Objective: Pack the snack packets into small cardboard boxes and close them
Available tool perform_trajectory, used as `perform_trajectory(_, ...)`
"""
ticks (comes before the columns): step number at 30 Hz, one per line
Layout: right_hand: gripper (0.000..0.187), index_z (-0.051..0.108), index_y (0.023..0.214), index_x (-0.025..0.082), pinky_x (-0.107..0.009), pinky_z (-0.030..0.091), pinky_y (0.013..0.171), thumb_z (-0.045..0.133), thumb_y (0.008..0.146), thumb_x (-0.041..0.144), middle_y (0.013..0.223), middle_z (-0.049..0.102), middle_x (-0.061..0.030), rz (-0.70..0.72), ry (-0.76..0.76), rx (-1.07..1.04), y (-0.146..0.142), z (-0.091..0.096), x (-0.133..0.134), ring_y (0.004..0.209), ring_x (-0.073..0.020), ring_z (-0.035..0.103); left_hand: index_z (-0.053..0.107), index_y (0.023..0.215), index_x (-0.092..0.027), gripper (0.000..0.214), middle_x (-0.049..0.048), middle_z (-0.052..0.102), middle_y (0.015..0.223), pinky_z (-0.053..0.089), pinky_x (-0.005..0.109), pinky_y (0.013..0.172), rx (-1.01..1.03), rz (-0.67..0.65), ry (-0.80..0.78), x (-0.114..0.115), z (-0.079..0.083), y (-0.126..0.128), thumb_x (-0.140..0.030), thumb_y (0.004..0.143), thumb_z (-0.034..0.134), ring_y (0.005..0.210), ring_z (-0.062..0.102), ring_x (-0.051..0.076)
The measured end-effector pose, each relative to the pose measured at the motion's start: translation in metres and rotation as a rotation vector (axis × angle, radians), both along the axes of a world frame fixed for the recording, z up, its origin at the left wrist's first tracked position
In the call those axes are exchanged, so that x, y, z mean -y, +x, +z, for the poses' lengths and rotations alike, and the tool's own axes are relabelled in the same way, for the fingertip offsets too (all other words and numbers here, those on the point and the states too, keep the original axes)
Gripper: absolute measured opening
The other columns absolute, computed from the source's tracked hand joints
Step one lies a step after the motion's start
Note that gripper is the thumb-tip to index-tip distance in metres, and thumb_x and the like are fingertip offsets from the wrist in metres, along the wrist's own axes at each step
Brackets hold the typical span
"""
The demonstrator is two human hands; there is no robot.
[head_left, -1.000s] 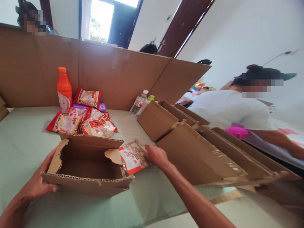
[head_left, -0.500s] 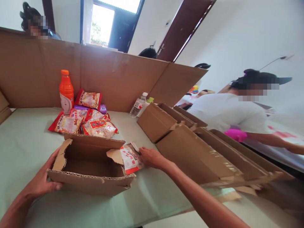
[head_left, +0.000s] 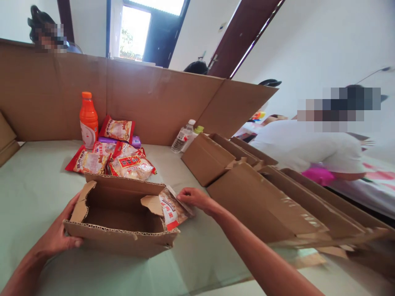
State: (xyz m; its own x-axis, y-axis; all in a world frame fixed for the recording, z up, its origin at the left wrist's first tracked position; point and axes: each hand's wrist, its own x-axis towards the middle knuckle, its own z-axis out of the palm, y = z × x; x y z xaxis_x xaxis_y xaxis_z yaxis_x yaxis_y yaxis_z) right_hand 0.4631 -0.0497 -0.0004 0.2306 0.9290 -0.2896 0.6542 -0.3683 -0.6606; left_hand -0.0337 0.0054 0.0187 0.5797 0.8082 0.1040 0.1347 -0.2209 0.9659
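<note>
A small open cardboard box (head_left: pixel 120 242) stands before me on the pale green cloth, its inside bare. My left hand (head_left: pixel 58 236) grips the box's left end, thumb on the near wall and fingers behind the side. My right hand (head_left: pixel 193 198) pinches the upper edge of a red-and-white snack packet (head_left: pixel 171 211) just right of the box. The packet hangs tilted against the box's right end, by a folded flap. Behind the box lie several red snack packets (head_left: pixel 132 164) in a pile, a purple pack (head_left: pixel 135 142) partly beneath them, and an orange bottle (head_left: pixel 88 119) upright.
Larger cardboard boxes (head_left: pixel 247 201) stand open on the right. A clear water bottle (head_left: pixel 183 135) and a green-capped bottle (head_left: pixel 197 130) stand behind them. A tall cardboard panel (head_left: pixel 154 102) edges the table's back. A person in white (head_left: pixel 302 144) leans over at the right.
My right hand has raised the snack packet slightly, tilting it closer to the box's right end. My left hand keeps its hold on the box. The view has shifted a little.
</note>
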Motion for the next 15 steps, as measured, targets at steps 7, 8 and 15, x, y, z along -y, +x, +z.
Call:
perform_trajectory(7,0.064,0.068,0.098,0.015,-0.030,0.050,0.064,0.081,0.056,0.061,0.085,0.073,-0.0059,-0.014,-0.075,-0.357,-0.009,0.003,0.002,0.075,-0.0213,0.066,0.014,0.162,-0.035,0.127,0.0100,0.028,0.167,0.034,0.064,0.117,-0.002,-0.030,0.066,-0.001,-0.002,-0.002,-0.080,0.060,0.077,0.151,0.019,0.051)
perform_trajectory(8,0.066,0.069,0.099,0.015,-0.032,0.053,0.068,0.080,0.056,0.063,0.088,0.075,-0.0078,0.008,-0.107,-0.416,-0.011,0.006,0.004,0.078,-0.0230,0.069,0.014,0.162,-0.036,0.126,0.0095,0.028,0.167,0.034,0.065,0.117,-0.005,-0.037,0.075,-0.001,-0.002,-0.003,-0.080,0.061,0.076,0.152,0.017,0.051)
perform_trajectory(15,0.069,0.073,0.098,0.013,-0.039,0.058,0.078,0.084,0.054,0.065,0.096,0.078,-0.0136,0.122,-0.215,-0.651,-0.018,0.019,0.016,0.082,-0.0267,0.073,0.017,0.160,-0.040,0.121,0.0066,0.022,0.170,0.036,0.066,0.115,-0.041,-0.037,0.087,-0.004,-0.002,-0.007,-0.081,0.062,0.074,0.152,0.012,0.052)
